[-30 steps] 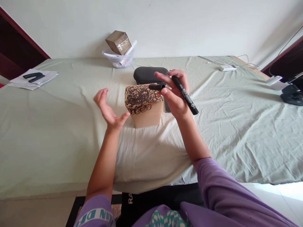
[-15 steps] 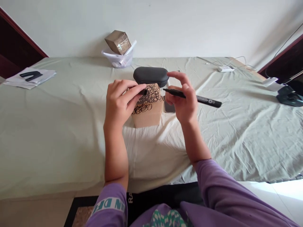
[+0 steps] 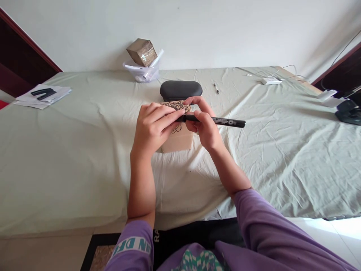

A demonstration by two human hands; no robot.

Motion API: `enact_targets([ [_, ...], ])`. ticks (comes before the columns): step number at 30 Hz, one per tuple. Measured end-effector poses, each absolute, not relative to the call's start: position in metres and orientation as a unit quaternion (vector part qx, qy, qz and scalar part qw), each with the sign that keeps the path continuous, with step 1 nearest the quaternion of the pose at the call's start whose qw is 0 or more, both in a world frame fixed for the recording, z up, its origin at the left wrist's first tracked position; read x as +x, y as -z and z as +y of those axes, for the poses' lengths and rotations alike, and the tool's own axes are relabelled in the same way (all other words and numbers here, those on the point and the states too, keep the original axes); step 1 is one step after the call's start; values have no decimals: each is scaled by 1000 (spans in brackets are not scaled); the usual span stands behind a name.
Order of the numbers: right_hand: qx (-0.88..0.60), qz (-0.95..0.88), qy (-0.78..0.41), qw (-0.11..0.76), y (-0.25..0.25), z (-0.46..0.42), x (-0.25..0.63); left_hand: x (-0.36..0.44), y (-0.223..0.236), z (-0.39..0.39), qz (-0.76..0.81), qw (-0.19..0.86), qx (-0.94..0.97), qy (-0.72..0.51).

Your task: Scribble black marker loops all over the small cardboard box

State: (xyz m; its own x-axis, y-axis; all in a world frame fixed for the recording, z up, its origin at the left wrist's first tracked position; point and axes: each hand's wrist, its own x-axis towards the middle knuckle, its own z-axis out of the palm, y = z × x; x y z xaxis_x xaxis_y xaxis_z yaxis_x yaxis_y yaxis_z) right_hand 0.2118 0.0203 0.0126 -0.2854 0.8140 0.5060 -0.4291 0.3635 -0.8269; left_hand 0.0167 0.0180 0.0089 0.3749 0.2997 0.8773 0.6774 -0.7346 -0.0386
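Observation:
My right hand (image 3: 207, 126) grips a black marker (image 3: 229, 122) that lies level, its blunt end pointing right. My left hand (image 3: 153, 124) pinches the black marker cap (image 3: 181, 118), most of which its fingers cover. Cap and marker meet end to end between both hands; how deep the tip sits inside is hidden. Below and behind them stands a cardboard box (image 3: 177, 142), with black looping scribbles on its top and upper front. The hands cover much of the box top.
Behind the box lies a black zip case (image 3: 180, 89), with a pen (image 3: 216, 88) to its right. A clear plastic tub (image 3: 143, 73) holds a small brown box (image 3: 141, 52). Papers with a black stapler (image 3: 43, 93) lie left; a white power strip (image 3: 271, 81) sits at back right.
My left hand, open and bare a second ago, took the cap from my right hand. The uncapped marker turned level, then its tip end met the cap.

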Motion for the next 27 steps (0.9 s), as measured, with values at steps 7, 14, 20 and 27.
enact_targets([
  [7, -217, -604, -558, 526, -9, 24, 209, 22, -7, 17, -307, 207, -801, 471],
  [14, -213, -587, -589, 513, -7, 23, 204, 27, -5, 19, -274, 235, -797, 485],
  [20, -225, -602, -556, 527, -12, 16, 200, 20, -9, 15, -333, 162, -804, 465],
  [27, -346, -571, -345, 660, 4, 79, 237, -44, 11, 35, -484, 39, -757, 437],
])
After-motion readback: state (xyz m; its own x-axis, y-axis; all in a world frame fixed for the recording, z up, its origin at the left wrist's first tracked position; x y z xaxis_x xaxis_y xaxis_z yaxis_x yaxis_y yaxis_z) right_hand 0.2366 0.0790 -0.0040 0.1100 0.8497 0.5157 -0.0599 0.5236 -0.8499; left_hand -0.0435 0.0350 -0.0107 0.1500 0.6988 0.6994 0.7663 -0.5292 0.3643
